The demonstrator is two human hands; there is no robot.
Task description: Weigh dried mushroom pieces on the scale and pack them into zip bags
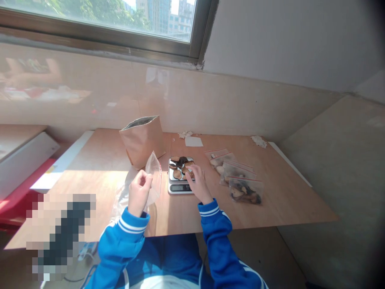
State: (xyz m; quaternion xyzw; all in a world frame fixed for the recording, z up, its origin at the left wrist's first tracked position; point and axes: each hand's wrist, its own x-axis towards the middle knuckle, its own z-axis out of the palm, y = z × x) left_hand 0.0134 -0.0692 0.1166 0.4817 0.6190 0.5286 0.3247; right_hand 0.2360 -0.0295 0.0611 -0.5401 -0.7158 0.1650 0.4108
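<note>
My left hand (139,192) is closed, pinching the edge of a clear zip bag (154,176) with a red seal line; the bag stands up beside the scale. A small digital kitchen scale (178,188) sits in front of me, and brown, dark-edged dried slices (177,174) lie on its plate. Over the right side of that plate is my right hand (197,182), thumb and fingers closed around one of the dried slices. Part of the scale's display is covered by this hand.
Several filled zip bags (246,190) overlap to the right of the scale. A brown paper bag (142,140) stands with its mouth open at the back left. Behind the scale lie a white card (194,141) and crumpled tissue (185,134). The left front area is pixelated.
</note>
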